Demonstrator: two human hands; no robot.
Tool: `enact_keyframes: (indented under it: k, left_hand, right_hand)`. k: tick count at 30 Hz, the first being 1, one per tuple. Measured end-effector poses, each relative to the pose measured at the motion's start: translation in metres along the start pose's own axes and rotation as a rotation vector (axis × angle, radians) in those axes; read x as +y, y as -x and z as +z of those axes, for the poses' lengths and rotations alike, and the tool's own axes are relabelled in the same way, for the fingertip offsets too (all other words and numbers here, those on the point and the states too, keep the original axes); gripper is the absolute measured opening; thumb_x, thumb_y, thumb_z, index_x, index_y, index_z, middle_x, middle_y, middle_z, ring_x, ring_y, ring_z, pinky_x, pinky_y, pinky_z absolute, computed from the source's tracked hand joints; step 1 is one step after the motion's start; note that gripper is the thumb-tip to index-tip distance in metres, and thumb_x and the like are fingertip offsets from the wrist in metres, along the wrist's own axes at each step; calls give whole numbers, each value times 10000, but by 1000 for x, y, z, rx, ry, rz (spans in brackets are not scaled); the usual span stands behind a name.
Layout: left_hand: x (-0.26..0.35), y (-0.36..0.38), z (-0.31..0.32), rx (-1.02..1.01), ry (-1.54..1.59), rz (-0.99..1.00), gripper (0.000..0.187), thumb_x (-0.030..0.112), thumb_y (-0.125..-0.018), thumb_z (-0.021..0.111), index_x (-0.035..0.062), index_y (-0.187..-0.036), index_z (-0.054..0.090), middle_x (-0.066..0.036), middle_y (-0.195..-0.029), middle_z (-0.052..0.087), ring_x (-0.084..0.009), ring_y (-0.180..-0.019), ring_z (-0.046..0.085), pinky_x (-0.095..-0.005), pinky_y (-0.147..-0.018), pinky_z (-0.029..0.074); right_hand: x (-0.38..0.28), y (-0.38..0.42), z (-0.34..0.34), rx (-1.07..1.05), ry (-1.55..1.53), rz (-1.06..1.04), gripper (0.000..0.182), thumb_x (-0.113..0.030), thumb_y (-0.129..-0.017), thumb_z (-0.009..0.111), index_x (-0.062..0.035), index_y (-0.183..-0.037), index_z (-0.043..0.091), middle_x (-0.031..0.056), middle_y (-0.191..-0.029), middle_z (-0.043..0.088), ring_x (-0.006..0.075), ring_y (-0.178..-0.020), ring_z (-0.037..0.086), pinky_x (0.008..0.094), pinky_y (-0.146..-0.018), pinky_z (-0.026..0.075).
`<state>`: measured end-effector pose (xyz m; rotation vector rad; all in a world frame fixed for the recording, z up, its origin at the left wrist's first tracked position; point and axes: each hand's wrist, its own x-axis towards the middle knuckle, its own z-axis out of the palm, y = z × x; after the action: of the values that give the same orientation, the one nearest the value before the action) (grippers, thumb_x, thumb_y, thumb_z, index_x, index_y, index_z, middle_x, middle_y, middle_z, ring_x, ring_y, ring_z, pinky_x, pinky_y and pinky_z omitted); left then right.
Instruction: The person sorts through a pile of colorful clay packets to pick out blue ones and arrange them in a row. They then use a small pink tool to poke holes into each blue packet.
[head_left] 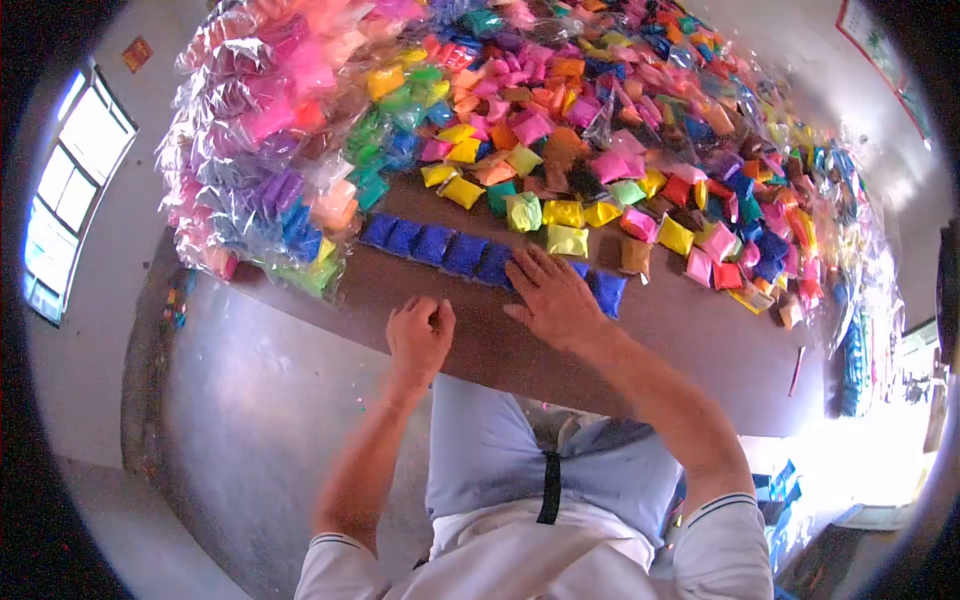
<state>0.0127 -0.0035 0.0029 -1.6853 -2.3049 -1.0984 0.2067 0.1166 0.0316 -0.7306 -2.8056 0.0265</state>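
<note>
A row of small dark blue packets (432,245) lies end to end along the brown table (690,345). My right hand (552,297) lies palm down over the row, fingers stretched out and touching the packets, hiding part of them. At the row's right end a blue packet (608,293) shows beside the wrist. My left hand (420,338) is at the table's near edge, below the row and apart from it. Its fingers are curled in, and nothing shows in them. Just beyond my right fingers sit a yellow packet (567,240) and a pale green packet (523,212).
A large heap of colourful packets (560,110) covers the table's far side. Clear bags of pink packets (250,130) are piled at the left. A brown packet (635,257) lies right of the row. A thin red stick (796,372) lies near the right edge.
</note>
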Motion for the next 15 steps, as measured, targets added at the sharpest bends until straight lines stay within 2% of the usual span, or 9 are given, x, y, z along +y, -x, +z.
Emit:
enact_keyframes:
  k: [6,12,15]
  left_hand:
    - [1,5,1,24,-98,78,202,154,-827,617,52,-671,540,-116,-734,587,-357,-729,579,-506,-703,431]
    - [7,6,-2,0,-98,63,157,158,-785,648,59,-704,556,-131,-775,585,-354,-783,583,-501,-743,425]
    - [4,6,-3,-14,-108,89,137,155,-771,651,61,-722,564,-136,-804,585,-356,-797,581,-490,-738,425]
  right_hand:
    - [-2,-7,-2,-18,12,7,639,-443,-902,521,0,-1354,431,184,-1435,395,332,-1364,324,437,-1127,263]
    - [-18,-56,9,141,-72,-74,643,-447,-892,537,-23,-1362,427,187,-1447,378,336,-1367,318,443,-1118,277]
    - [-23,-83,23,141,-128,-89,638,-448,-888,544,-44,-1368,427,181,-1458,364,333,-1374,308,441,-1119,276]
